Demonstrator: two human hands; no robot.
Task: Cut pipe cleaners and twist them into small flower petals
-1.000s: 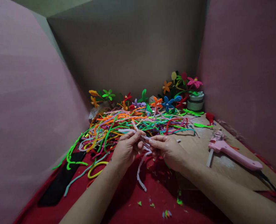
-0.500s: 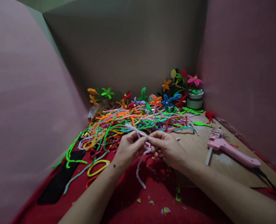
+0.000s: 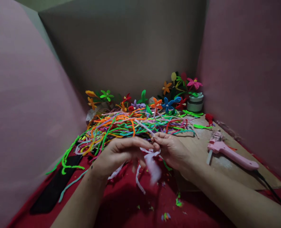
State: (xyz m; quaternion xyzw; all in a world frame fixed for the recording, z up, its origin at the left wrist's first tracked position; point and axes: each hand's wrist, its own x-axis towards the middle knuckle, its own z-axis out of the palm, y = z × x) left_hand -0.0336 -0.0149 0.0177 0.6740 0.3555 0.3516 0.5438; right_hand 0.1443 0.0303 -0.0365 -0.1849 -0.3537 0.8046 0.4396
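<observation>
Pale lilac pipe cleaners (image 3: 143, 126) are pinched between the thumb and fingers of my right hand (image 3: 171, 145). One end sticks up and away to the left, while blurred fuzzy loops (image 3: 153, 167) hang below the fingertips. My left hand (image 3: 123, 153) lies over the strands with its fingers stretched and apart, the forefinger reaching the right fingertips. Its thumb is hidden. Another lilac piece (image 3: 116, 171) shows under the left palm, and a thin tail (image 3: 139, 180) dangles over the red cloth (image 3: 130, 209).
Behind my hands lies a heap of coloured pipe cleaners (image 3: 116, 126), with fuzzy flowers (image 3: 169, 104) at the back. A pink glue gun (image 3: 233, 155) rests on a brown board (image 3: 197, 171) at right. At left is a flat black object (image 3: 54, 186). Coloured scraps (image 3: 166, 217) dot the cloth.
My left hand has gone from pinching the strands to stretching its fingers over them. The lilac loops now hang lower and are blurred. My right hand keeps its pinch.
</observation>
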